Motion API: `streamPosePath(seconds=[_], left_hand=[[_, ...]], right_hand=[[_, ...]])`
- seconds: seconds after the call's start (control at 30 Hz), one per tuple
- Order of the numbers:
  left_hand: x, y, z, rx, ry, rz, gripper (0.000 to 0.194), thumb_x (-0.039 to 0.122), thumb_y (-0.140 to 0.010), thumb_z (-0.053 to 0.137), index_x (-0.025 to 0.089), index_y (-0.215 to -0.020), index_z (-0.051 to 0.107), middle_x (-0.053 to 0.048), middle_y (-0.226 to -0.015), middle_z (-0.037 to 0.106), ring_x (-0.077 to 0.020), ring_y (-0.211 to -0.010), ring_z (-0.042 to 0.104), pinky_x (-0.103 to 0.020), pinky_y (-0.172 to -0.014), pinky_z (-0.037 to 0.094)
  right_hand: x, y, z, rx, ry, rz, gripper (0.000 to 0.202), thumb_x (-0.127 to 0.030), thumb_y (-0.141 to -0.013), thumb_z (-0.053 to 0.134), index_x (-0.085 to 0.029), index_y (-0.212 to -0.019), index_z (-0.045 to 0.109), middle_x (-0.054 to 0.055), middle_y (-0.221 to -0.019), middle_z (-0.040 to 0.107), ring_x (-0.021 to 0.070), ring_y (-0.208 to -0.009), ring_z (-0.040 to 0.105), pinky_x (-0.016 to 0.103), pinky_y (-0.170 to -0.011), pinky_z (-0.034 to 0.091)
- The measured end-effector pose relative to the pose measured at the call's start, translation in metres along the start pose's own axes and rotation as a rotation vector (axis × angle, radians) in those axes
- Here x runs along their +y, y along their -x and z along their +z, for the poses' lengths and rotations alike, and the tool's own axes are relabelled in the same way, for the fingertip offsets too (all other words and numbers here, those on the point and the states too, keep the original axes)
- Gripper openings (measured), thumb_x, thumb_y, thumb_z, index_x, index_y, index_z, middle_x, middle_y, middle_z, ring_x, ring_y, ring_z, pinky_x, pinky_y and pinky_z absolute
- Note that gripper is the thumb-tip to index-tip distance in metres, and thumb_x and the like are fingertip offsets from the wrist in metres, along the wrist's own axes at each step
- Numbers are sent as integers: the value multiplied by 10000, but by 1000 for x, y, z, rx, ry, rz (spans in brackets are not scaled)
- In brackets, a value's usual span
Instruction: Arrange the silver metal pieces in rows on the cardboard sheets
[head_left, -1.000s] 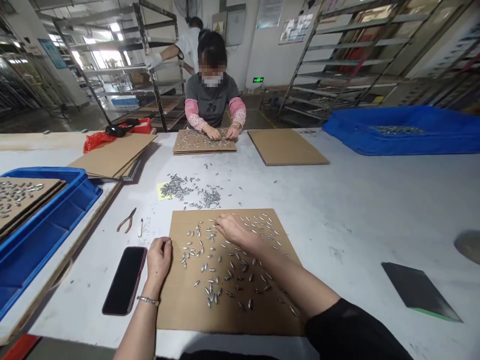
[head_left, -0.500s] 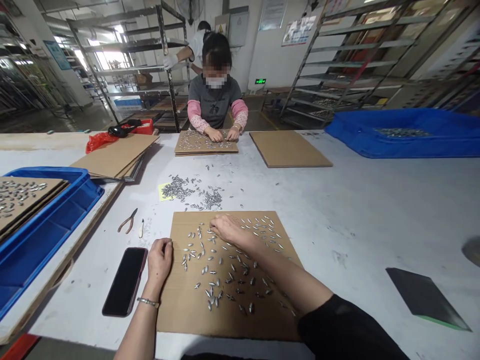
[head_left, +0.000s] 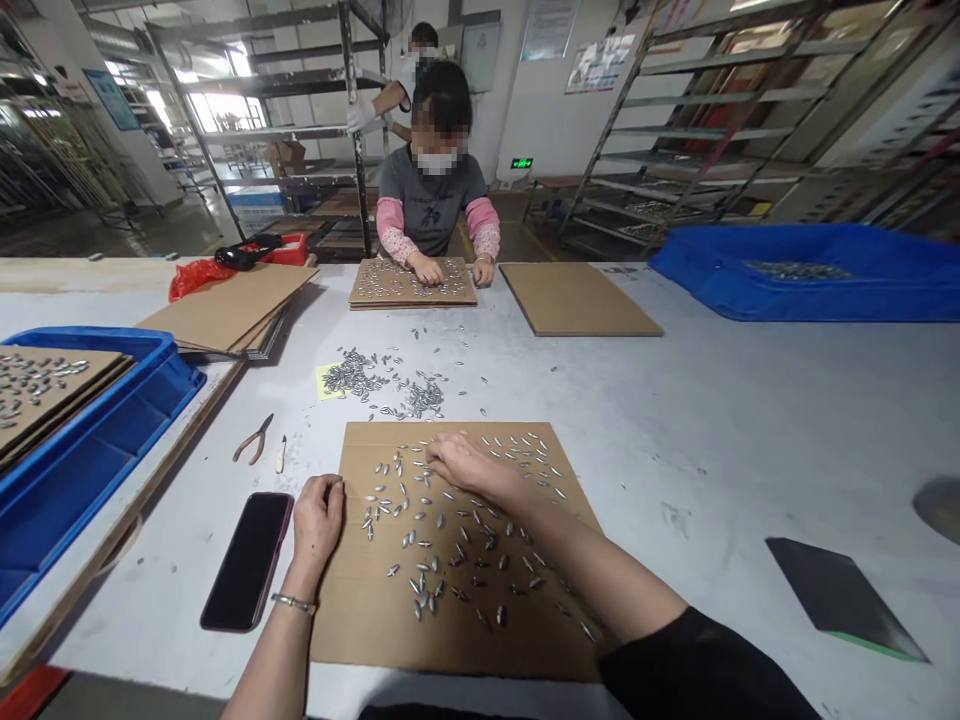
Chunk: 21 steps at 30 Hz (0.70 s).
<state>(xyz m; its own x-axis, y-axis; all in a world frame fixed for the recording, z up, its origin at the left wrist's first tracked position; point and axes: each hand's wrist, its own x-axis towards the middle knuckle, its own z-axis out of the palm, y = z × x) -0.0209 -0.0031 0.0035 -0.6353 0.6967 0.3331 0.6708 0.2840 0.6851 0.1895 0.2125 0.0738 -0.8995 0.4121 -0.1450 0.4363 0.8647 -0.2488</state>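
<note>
A brown cardboard sheet [head_left: 375, 635] lies before me, dotted with small silvery, spindle-shaped metal pieces [head_left: 440, 520]. At its left edge rests my left hand [head_left: 319, 515], fingers curled and the thumb side gripping the border. My right hand [head_left: 461, 460] reaches over the sheet's upper part, its fingers bent together and pointing down among the pieces; what is between the fingertips is hidden. Beyond the sheet, a loose heap of the same pieces [head_left: 425, 397] lies on the white table [head_left: 720, 430], partly over a yellow paper [head_left: 327, 383].
Left of the sheet lie a phone [head_left: 247, 562], pliers [head_left: 255, 438] and a small knife [head_left: 281, 456]. A blue tray [head_left: 97, 480] stands at far left, a blue bin [head_left: 720, 270] at back right. Opposite, a person [head_left: 435, 200] works at another cardboard stack [head_left: 412, 303].
My right hand has shifted slightly to the right over the sheet; my left hand stays at the edge. The person opposite has drawn one hand off the pieces toward the stack's side.
</note>
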Motion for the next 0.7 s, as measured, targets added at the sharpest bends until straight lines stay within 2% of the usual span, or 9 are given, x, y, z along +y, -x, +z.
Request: streamPosePath(seconds=[0.1,0.2,0.37,0.47,0.6,0.7], left_hand=[[0,0,0,1,-2,-1,234,383,-914,519,226,-886,690,-80,-903,732,-250,-890,684,-387,-845,536],[1,0,-1,4,-5,3,233,377,-914,516,228,-881,691,-78,-898,736,-247,-883,687,-380,-834,540],[0,-1,-1,10,-12,7,238,383,-910,514,225,-878,689,-81,-898,736,-247,-882,688,-380,-833,542],[0,-1,-1,6,-13,6,235,381,-910,517,224,-885,690,-83,-903,738,-249,-889,688,-384,-842,541],[1,-1,-1,3,-12,5,226,376,-909,524,225,-883,691,-81,-901,736,-250,-891,688,-383,-845,539],[2,-1,-1,3,-11,3,227,377,-910,523,225,-880,689,-82,-913,736,-249,-894,686,-379,-840,538]], right_hand=[[-3,3,10,4,30,8,207,-231,-1018,515,-179,-1000,715,96,-1034,719,207,-935,651,281,-783,387],[-4,-3,19,27,46,87,253,-219,-1027,460,-151,-1031,704,128,-1057,724,227,-959,665,292,-803,402],[-6,-4,17,52,22,216,254,-191,-1003,457,-144,-1044,704,136,-1069,732,238,-950,676,297,-786,413],[-8,2,12,70,21,176,240,-215,-1007,474,-167,-1033,708,112,-1059,728,232,-954,666,298,-784,412],[-14,7,12,-12,45,47,228,-220,-1006,499,-188,-1008,725,102,-1095,721,222,-995,651,294,-835,411],[-15,9,15,-7,86,73,251,-229,-1021,474,-158,-1036,715,132,-1125,716,239,-1022,645,309,-869,409]])
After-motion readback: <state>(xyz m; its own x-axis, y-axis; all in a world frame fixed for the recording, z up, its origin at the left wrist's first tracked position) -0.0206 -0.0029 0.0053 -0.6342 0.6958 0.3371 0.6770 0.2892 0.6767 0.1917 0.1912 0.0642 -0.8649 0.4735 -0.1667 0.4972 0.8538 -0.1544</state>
